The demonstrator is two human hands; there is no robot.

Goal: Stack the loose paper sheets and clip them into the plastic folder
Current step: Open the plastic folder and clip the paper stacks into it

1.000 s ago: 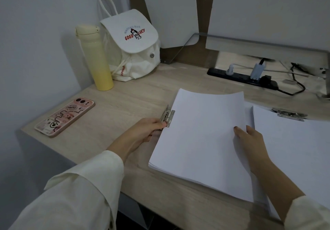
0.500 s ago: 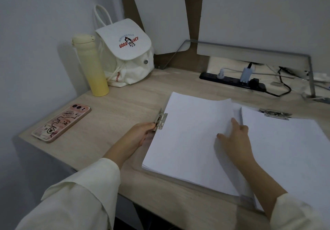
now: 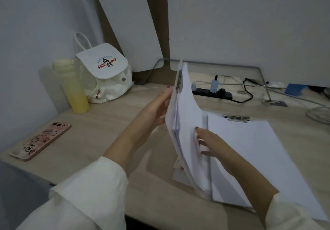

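Observation:
The left half of the plastic folder [image 3: 174, 115] stands lifted almost upright, hinged along its right edge, with a stack of white paper sheets [image 3: 189, 122] clipped to it by a metal clip [image 3: 180, 82] near the top. My left hand [image 3: 159, 108] supports the raised half from behind, fingers up against its back. My right hand [image 3: 209, 142] lies on the front of the sheets, fingers spread on the paper. The right half lies flat on the desk with another white stack [image 3: 253, 154] under a second metal clip [image 3: 235, 117].
On the wooden desk [image 3: 114, 131] are a pink phone [image 3: 42, 140] at the left edge, a yellow bottle [image 3: 74, 86] and a white backpack [image 3: 105, 74] at the back left. A black power strip [image 3: 212, 93] with cables runs along the back.
The left half of the folder with its sheets has swung up from flat on the desk to nearly upright. My left hand rose with it; my right hand stayed on the paper.

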